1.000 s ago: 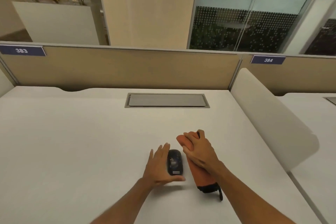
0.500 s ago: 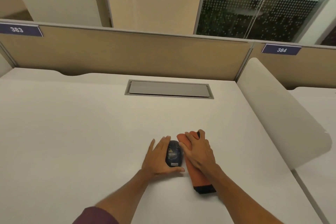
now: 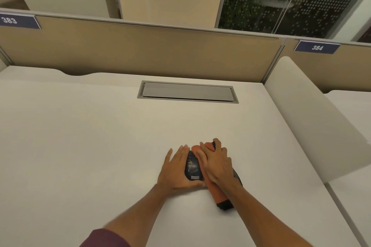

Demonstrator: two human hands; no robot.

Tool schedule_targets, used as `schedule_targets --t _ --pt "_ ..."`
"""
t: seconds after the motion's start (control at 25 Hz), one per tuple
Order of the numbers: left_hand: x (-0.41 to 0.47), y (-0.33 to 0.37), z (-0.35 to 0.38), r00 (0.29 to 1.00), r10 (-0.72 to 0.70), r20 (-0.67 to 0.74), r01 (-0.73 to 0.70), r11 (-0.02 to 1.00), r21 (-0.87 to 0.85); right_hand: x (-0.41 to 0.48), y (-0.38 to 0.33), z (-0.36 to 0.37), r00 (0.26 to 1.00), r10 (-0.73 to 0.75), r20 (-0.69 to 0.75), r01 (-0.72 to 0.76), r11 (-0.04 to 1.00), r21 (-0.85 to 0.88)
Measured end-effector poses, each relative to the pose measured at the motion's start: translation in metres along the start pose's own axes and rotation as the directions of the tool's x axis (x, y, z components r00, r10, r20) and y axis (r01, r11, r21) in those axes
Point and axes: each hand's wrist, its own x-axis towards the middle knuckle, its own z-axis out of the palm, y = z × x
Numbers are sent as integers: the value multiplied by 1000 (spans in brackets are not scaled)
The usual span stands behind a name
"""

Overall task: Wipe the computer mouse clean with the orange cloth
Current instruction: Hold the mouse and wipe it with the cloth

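A dark computer mouse (image 3: 192,168) lies on the white desk (image 3: 90,136), with a small label at its near end. My left hand (image 3: 176,168) cups its left side, thumb curled under the near end. Right beside it lies the folded orange cloth (image 3: 215,191), which has a black end toward me. My right hand (image 3: 215,163) presses on top of the cloth, fingers wrapped over its far end. The cloth touches the mouse's right side, and much of it is hidden under my hand.
A grey cable-tray lid (image 3: 187,92) is set into the desk farther back. A beige partition (image 3: 140,50) closes the far edge. A white side divider (image 3: 313,122) stands to the right, with another desk beyond it.
My left hand has closed in around the mouse. My right hand has slid the cloth left against the mouse. The camera has tilted down.
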Motion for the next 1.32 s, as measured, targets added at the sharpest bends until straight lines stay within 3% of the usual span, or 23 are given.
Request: schedule_targets --t 0.2,0.36,0.48,0.64,0.72,0.88,0.96,1.12,1.16,1.24,1.32 --pt "1 -3 1 1000 -1 -2 1 1000 -19 12 8 4 993 119 0 -117 981 154" --pt "1 -5 2 1000 0 -23 -1 1000 -24 13 1 -3 998 6 -55 -1 997 80" --pt "2 -6 4 999 8 -35 -8 1000 -27 12 -4 -3 994 -80 -73 75 995 -67" --pt "2 -8 6 999 -1 -46 -1 1000 -31 26 -18 -9 999 -33 43 40 980 -193" --pt "1 -8 6 999 -5 -40 4 999 -33 30 -20 -14 997 -5 73 18 982 -185" --pt "2 -7 4 999 7 -40 -9 999 -36 16 -18 -14 999 -48 -13 48 998 33" --pt "2 -6 5 999 15 -45 -17 999 -39 9 -19 -10 995 -88 -40 88 996 3" --pt "2 -7 5 1000 2 -31 -3 1000 -29 22 -21 -10 999 -30 24 33 987 -155" --pt "2 -7 6 1000 -2 -26 2 1000 -26 25 -20 -13 999 -1 36 6 992 -122" --pt "3 -7 6 1000 -7 -22 6 1000 -28 23 -22 -19 996 83 13 -84 989 123" --pt "4 -7 5 999 -8 -33 7 999 -35 15 -26 -22 997 51 -58 -35 969 243"
